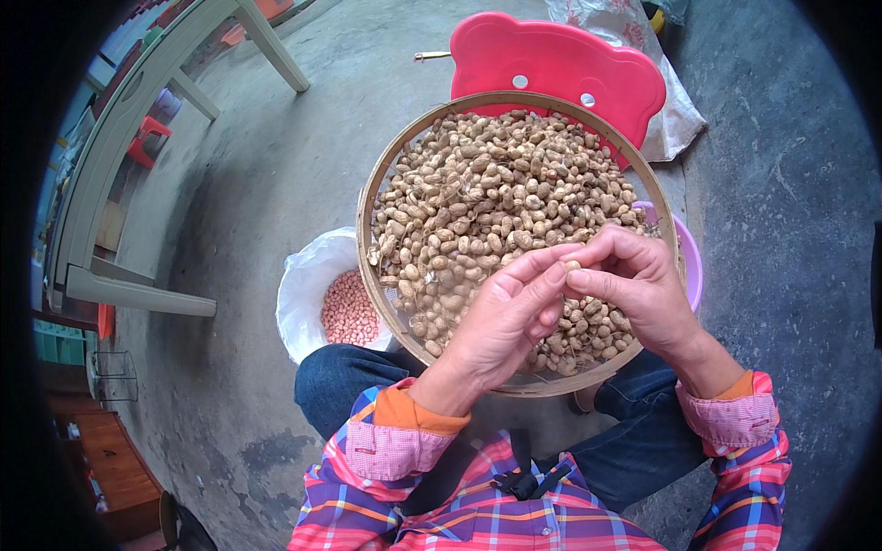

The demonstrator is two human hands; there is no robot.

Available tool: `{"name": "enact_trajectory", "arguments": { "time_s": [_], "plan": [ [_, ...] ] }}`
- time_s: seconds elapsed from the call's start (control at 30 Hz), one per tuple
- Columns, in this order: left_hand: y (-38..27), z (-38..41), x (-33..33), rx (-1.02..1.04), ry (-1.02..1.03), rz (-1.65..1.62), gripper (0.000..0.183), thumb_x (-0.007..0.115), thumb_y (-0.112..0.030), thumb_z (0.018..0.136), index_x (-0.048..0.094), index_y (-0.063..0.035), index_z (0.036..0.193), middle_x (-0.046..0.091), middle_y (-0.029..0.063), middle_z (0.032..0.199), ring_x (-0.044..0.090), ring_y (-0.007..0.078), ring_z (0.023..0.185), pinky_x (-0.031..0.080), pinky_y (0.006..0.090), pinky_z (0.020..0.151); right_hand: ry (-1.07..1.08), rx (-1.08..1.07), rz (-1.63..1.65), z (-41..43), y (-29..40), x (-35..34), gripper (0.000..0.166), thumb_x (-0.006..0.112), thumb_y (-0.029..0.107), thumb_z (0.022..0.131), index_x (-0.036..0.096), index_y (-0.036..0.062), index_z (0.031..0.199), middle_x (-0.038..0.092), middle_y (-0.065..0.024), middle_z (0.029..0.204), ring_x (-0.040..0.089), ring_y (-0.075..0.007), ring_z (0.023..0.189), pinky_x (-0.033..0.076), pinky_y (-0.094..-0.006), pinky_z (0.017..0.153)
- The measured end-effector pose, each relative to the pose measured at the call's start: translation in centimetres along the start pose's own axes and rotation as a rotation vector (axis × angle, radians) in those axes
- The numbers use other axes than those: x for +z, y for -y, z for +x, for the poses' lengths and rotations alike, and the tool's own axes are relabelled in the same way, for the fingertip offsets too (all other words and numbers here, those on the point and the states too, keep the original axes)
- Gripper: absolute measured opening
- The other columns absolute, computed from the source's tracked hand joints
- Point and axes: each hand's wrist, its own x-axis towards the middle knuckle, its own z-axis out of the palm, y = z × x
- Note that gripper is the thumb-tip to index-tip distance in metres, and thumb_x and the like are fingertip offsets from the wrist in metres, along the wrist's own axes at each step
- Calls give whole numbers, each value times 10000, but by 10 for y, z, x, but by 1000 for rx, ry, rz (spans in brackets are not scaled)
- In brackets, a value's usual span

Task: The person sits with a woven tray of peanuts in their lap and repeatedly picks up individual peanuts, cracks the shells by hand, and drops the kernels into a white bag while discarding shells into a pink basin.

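Both hands meet above a round wooden-rimmed sieve [367,275] heaped with unshelled peanuts [475,186]. Between the thumbs and fingertips sits a small peanut [572,266], mostly hidden by the fingers. My left hand [506,303] pinches it from the left, its lower fingers curled. My right hand [634,282] pinches it from the right. Left of the sieve stands a bucket lined with a white plastic bag [303,289], holding shelled pink peanut kernels [350,310].
A pink plastic chair [551,58] stands beyond the sieve, and a white woven sack [672,124] lies behind it. Partly under the sieve's right side is a purple basin [691,265]. A pale plastic table [141,299] and a red stool [146,141] are at left on the concrete floor.
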Motion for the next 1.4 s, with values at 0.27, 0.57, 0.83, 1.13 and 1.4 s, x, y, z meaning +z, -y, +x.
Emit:
{"name": "enact_trajectory", "arguments": {
  "time_s": [0.27, 0.57, 0.83, 1.13, 1.4],
  "plan": [
    [-5, -1, 9, 19, -66, 49, 395, 544, -208, 971, 474, -66, 1333, 508, -83, 805, 397, -22, 587, 337, 119, 488, 25, -53, -195, 2, -2, 3, 179, 686, 69, 853, 633, 8, 1013, 589, 31, 790, 522, -5, 681, 412, -158, 594],
    [-4, 0, 6, 83, -76, 123, 400, 526, -226, 980, 471, -63, 1341, 477, -85, 746, 394, -11, 574, 309, 136, 477, -37, -203, -518, 1, 1, 7, 247, 709, 70, 817, 632, 10, 1044, 471, 46, 684, 409, -6, 572, 329, -186, 488],
    [0, -3, 7, 224, 39, 320, 508, 605, -136, 930, 414, -21, 1387, 555, -32, 941, 483, 10, 751, 404, 155, 625, -35, -223, -581, -2, 5, 5, 164, 714, 78, 807, 623, 1, 919, 511, 19, 661, 438, -26, 554, 351, -213, 481],
    [11, -6, 11, 338, 52, 411, 533, 638, -86, 904, 415, 14, 1377, 564, -5, 1053, 510, 14, 865, 443, 161, 733, -22, -159, -371, -8, 4, 8, 107, 703, 52, 811, 618, 5, 857, 559, 21, 667, 489, -18, 598, 388, -196, 508],
    [18, -6, 12, 387, 11, 413, 482, 621, -89, 916, 448, 3, 1356, 563, -13, 1016, 487, -2, 804, 419, 148, 677, -43, -99, -272, -10, -5, 11, 86, 690, 45, 827, 618, 5, 850, 569, 33, 689, 489, -9, 620, 392, -186, 526]
  ]
}}
